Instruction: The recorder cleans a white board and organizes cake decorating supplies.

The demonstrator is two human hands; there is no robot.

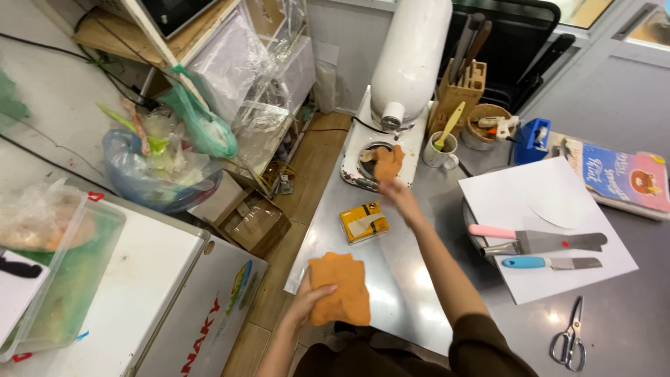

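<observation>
Both hands hold orange cloths at a steel worktop (391,279).

We observe the left hand (307,300), low centre of the frame, its fingers grasping a folded orange cloth (340,287) lying at the worktop's near edge. The right hand (396,190), at upper centre, clenches a smaller bunched orange cloth (387,162) against the base of the white stand mixer (408,59). A small yellow box (364,222) lies between the two hands.
</observation>
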